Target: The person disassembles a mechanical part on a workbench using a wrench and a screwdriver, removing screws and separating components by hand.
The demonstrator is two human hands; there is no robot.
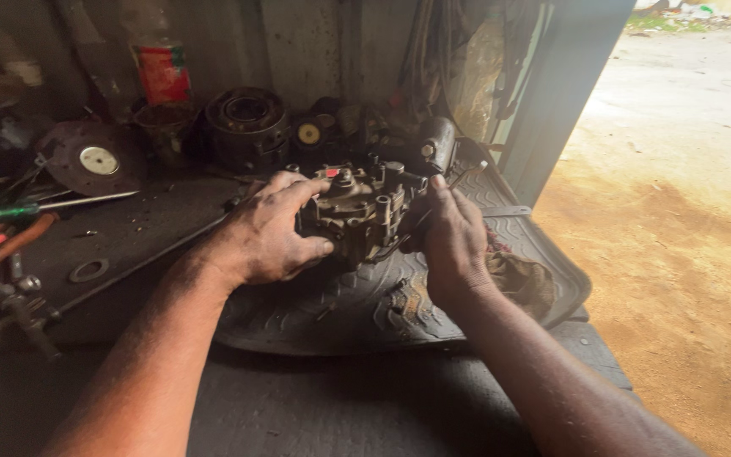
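A: What sits around the engine part (364,210)?

B: It rests near the far edge of a black rubber mat (340,309), which lies on the dark workbench (315,398) towards its right end. Behind it, along the bench's back edge, stand a round metal housing (247,125), a small dark cylinder (437,144) and a red-labelled can (162,74). A flat grey disc (95,157) with a pale centre leans at the back left.

A: And the hands?

B: The left hand (268,233) is clamped on the part's left side, fingers over the top and thumb below. The right hand (454,241) presses against its right side with the fingers curled in; I cannot tell whether they close around anything.

A: Does anything crowd them?

B: A brown, oily rag (518,279) is bunched on the mat just beside the right wrist. A long thin rod (141,264) runs slantwise under the left forearm. Towards the bench's left edge lie a green-handled screwdriver (19,210), orange-handled pliers (10,241) and a flat washer (88,271), all well apart from the hands.

A: Surfaces?

B: The part is cast metal, lumpy, with short round posts on top and a brown coat of grime. The mat has raised wavy ribs and an upturned rim. The bench top is dull and greasy. Beyond its right edge is bare, sunlit dirt ground (678,254).
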